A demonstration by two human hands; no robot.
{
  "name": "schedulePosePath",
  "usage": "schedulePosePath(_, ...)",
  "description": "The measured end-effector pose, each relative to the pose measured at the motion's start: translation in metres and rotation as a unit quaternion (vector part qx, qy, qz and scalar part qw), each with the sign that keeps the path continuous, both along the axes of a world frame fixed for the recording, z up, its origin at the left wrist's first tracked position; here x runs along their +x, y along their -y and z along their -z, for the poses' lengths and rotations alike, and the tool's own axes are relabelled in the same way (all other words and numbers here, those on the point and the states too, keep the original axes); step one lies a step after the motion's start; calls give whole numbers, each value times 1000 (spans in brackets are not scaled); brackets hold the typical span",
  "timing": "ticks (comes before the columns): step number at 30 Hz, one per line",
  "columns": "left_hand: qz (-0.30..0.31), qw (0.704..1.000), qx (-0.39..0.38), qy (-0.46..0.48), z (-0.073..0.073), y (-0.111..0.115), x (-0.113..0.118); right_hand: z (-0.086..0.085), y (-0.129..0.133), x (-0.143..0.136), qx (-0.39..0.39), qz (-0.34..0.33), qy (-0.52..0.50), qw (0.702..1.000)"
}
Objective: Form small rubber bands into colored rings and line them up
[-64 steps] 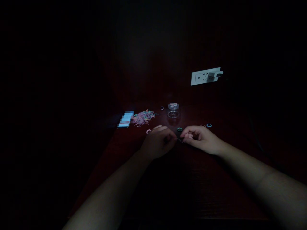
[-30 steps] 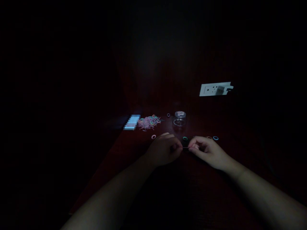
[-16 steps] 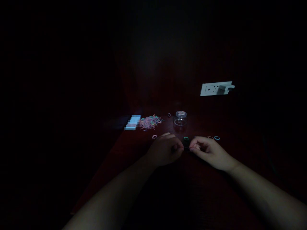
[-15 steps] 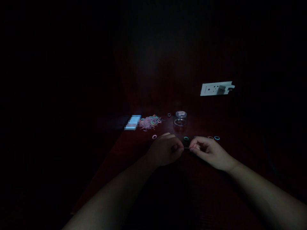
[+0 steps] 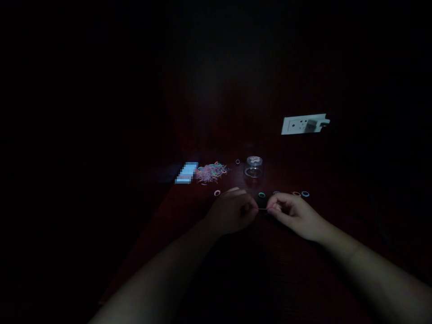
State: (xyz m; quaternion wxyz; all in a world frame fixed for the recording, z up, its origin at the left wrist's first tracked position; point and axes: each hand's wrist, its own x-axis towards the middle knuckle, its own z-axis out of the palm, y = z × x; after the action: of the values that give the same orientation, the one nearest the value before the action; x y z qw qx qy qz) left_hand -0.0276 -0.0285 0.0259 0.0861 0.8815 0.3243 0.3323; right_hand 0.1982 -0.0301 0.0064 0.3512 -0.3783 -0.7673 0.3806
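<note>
A thin rubber band [image 5: 262,209] runs straight between my two hands, its ends hidden in the fingertips. My left hand [image 5: 232,209] pinches one end between thumb and fingers. The other end is pinched by my right hand [image 5: 297,215]. Just beyond the gap lies a green elastic ring [image 5: 262,195]. A pink ring [image 5: 217,193] sits by my left knuckles. Past my right hand are an orange ring [image 5: 296,194] and a blue ring [image 5: 305,194], with a purplish one [image 5: 276,193] partly covered by the fingers.
A pile of small coloured elastic bands [image 5: 211,173] lies at the back left beside a glowing, pixelated screen [image 5: 186,173]. A clear lidded jar [image 5: 253,168] and a small purple ring [image 5: 238,162] stand behind. A plugged wall socket [image 5: 303,124] is on the right. The room is very dark.
Both hands keep their pinch on the rubber band. My right fingers have shifted very slightly, and more of the purplish ring shows behind them.
</note>
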Motion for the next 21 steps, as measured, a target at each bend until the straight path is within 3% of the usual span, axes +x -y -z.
schedulePosePath(21,2,1000,20,-6,3,-3,-2,-7,-3,8,36,19,22,999)
